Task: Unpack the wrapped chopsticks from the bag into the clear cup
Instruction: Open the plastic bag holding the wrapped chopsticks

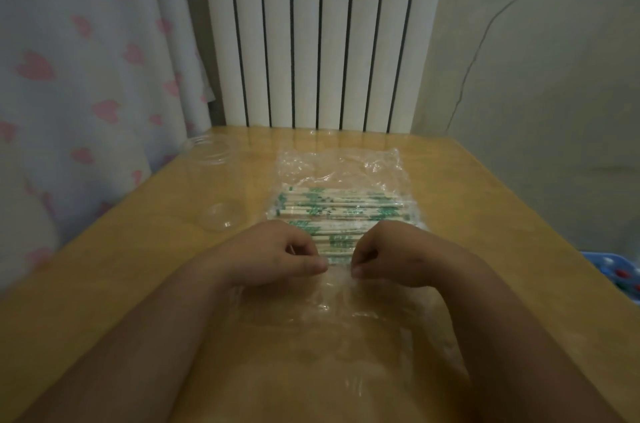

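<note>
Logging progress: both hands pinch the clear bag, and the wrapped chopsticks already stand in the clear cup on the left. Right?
Not quite. The head view shows the wrapped chopsticks lying inside the clear bag, not in the clear cup on the left. The left hand and right hand do pinch the bag.

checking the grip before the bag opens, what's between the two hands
In the head view, the gap between the left hand and right hand holds the clear bag film both pinch, with the nearest wrapped chopsticks showing through.
</note>
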`<state>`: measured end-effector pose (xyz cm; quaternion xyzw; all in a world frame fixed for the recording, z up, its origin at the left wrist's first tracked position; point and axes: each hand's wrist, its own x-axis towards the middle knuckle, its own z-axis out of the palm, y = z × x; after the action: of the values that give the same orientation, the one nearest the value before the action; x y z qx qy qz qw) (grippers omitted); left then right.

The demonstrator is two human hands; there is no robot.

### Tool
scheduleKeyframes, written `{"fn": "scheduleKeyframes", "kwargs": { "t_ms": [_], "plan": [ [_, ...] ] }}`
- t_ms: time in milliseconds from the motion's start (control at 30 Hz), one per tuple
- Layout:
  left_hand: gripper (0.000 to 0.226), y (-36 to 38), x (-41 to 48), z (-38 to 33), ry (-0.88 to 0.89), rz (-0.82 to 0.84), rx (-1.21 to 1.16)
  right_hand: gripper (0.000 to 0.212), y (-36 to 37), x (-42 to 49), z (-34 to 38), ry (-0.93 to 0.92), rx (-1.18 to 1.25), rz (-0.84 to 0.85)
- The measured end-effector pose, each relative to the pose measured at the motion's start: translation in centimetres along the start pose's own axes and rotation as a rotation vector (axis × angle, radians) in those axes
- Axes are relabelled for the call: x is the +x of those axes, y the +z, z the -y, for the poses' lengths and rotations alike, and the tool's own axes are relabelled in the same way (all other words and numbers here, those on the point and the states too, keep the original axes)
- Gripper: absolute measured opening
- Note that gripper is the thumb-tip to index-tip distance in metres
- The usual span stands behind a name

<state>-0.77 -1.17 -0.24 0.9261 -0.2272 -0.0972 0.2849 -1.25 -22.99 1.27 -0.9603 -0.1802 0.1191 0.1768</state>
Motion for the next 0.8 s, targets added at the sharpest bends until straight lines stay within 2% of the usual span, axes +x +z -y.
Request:
{"fn": "scheduleKeyframes", "kwargs": {
  "t_ms": [100,200,333,400,467,533,600,700,800],
  "plan": [
    [0.028,-0.1,-0.1,-0.1,0.039,-0.007,-0.004,0.010,-0.7,-0.2,-0.1,-0.003,0.033,-0.075],
    [0.035,-0.3,-0.2,0.3,0.062,-0.066,0.010,0.016,-1.1,-0.3,-0.1,0.013,0.064,-0.230],
    [0.005,-0.3,0.2,0.5,0.104,-0.392,-0.017,0.015,-1.3,-0.5,0.4,-0.009,0.022,-0.531],
    [0.009,-0.3,0.4,0.3,0.084,-0.544,-0.050,0.011,-1.1,-0.8,1.1,-0.109,0.003,-0.742],
    [0.013,-0.1,0.5,0.2,0.063,-0.611,-0.067,0.012,-0.9,-1.5,2.6,-0.257,0.049,-0.815],
    [0.014,0.1,0.6,0.2,0.064,-0.638,-0.079,0.013,-0.3,-2.2,4.3,-0.395,0.049,-0.725],
    [0.015,0.3,0.8,0.3,0.063,-0.674,-0.101,0.014,0.6,-2.2,5.4,-0.419,-0.017,-0.545],
    [0.015,0.3,1.0,0.5,0.043,-0.700,-0.162,0.031,1.7,-0.7,5.7,-0.231,-0.157,-0.304],
    [0.011,0.4,1.1,0.4,0.037,-0.672,-0.180,0.046,2.5,0.9,4.9,-0.077,-0.232,-0.189]
  ]
}}
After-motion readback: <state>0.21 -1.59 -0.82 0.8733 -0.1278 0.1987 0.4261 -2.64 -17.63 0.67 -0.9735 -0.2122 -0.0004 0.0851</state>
